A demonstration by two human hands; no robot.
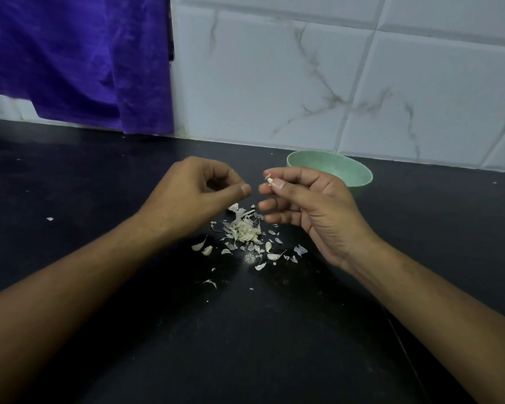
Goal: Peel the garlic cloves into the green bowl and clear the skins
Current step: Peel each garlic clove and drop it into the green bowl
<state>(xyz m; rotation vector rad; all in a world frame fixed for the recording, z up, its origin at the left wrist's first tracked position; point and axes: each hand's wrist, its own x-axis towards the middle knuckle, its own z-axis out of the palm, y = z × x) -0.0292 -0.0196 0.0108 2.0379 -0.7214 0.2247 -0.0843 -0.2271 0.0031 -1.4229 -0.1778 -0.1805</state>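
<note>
— Where are the hands?
— We see both held just above a black worktop [99,287]. The right hand [312,205] pinches a small garlic clove [269,179] between thumb and forefinger, and its other fingers are loosely curled.
— And the other one?
— The left hand [199,193] is just beside it, fingers curled, thumb pointing towards the clove. We cannot tell whether it holds a scrap of skin.
— Where is the bowl?
— The green bowl [359,182] stands on the worktop behind the right hand, near a tiled wall [362,83]. The hand hides its bottom from us.
— And the skins?
— We see a pile of skins [244,228] on the worktop below the hands, with loose bits scattered around it. A purple cloth [70,59] hangs at the far left.
</note>
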